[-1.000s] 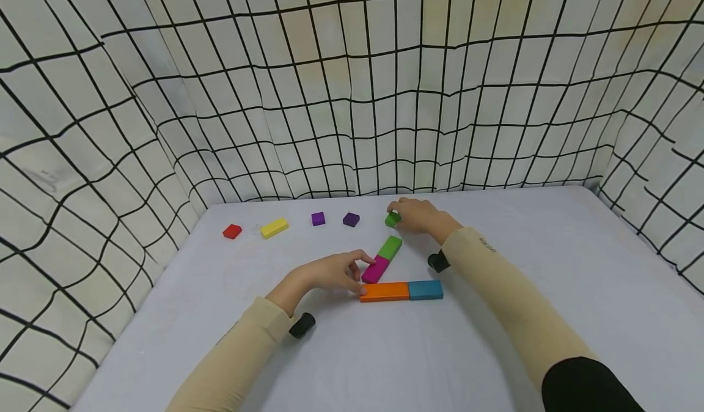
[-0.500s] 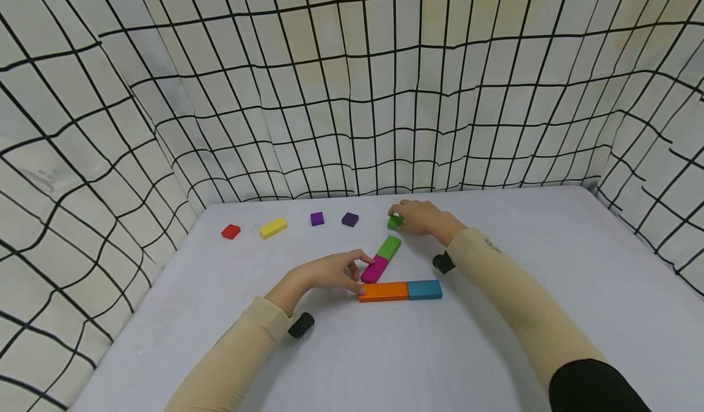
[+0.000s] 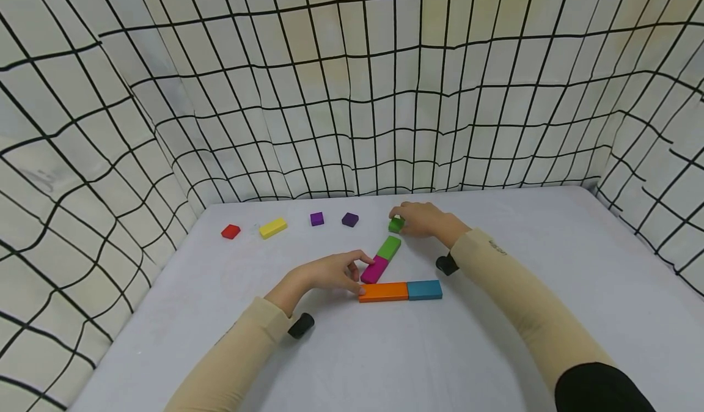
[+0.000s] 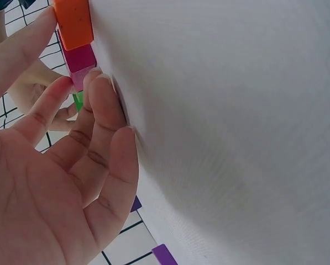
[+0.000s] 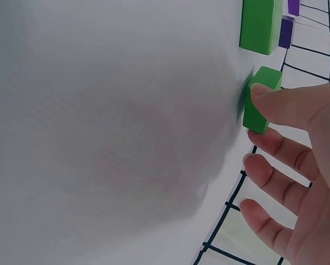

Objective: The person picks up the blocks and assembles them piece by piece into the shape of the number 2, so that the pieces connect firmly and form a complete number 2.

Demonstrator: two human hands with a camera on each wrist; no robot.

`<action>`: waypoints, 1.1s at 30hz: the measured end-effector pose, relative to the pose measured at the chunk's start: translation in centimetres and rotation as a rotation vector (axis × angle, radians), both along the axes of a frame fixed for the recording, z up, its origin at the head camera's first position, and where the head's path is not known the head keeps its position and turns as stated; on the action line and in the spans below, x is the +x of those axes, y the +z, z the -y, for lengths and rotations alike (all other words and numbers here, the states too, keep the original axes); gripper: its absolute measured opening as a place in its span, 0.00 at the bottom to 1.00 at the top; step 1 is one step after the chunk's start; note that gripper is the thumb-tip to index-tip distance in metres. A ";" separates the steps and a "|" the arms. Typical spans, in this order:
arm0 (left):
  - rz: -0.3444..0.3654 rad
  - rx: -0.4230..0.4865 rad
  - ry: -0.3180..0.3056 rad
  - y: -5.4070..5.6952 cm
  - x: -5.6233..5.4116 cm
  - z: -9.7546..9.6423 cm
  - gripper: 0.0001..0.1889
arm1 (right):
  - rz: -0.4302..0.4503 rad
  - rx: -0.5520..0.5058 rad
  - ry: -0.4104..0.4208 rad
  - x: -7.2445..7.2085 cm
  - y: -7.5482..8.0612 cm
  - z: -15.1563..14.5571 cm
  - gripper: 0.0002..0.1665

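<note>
1. Right hand (image 3: 420,218): thumb and fingers pinching green block (image 3: 395,225), just past far end of lime block (image 3: 390,247).
2. Left hand (image 3: 323,272): fingers loosely spread, thumb touching orange block (image 3: 383,292), index at magenta block (image 3: 374,270).

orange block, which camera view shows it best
The head view: the orange block shows nearly whole, beside the blue block. The left wrist view shows only part, cut off at top; the right wrist view, none of it.
</note>
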State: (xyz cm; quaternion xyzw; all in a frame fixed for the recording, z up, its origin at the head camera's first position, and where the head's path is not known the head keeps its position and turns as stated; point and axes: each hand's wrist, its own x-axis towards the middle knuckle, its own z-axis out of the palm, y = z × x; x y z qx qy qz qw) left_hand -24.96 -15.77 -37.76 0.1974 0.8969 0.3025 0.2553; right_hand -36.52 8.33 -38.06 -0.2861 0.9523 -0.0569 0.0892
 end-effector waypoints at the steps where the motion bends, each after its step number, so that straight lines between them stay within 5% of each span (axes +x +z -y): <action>1: -0.001 0.001 -0.001 0.0 0.0 0.0 0.30 | 0.001 0.000 0.001 0.0 0.0 0.0 0.26; 33: 0.001 -0.001 -0.001 -0.1 -0.2 0.0 0.30 | 0.006 -0.013 0.052 0.7 0.0 -0.6 0.24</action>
